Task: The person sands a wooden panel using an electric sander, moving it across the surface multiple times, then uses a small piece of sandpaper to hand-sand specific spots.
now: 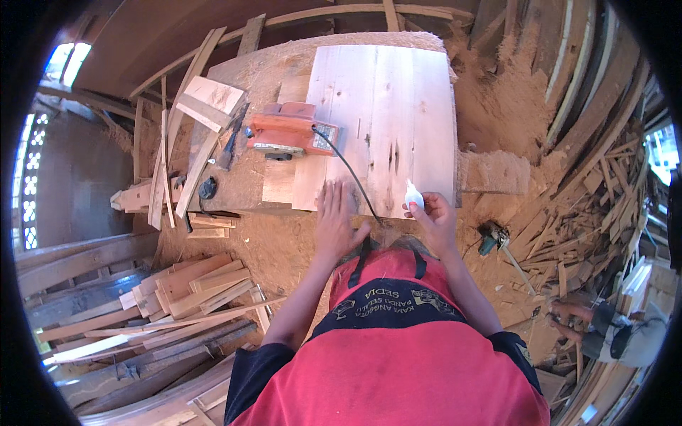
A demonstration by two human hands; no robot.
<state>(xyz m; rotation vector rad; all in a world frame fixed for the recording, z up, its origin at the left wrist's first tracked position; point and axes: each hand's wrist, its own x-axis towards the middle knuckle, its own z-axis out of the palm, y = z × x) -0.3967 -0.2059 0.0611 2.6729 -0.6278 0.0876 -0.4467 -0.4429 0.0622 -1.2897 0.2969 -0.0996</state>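
A wide, pale wooden board [387,99] with dark knots and cracks lies on the workbench before me. My left hand [337,221] rests at its near edge, fingers stretched out and holding nothing. Over the near right part of the board, my right hand [436,220] grips a small white squeeze bottle [413,194] with a narrow tip pointing up and a red mark. An orange electric planer [290,133] sits on the left side of the board. Its black cord [353,174] crosses the board and drops past the near edge between my hands.
Wood offcuts [211,103] and a dark tool [207,188] are at the bench's left. Stacked planks [195,287] fill the lower left. Scrap wood [604,206] piles up at right, near a green power tool [488,246] on the sawdust. Another person [625,334] is partly visible at lower right.
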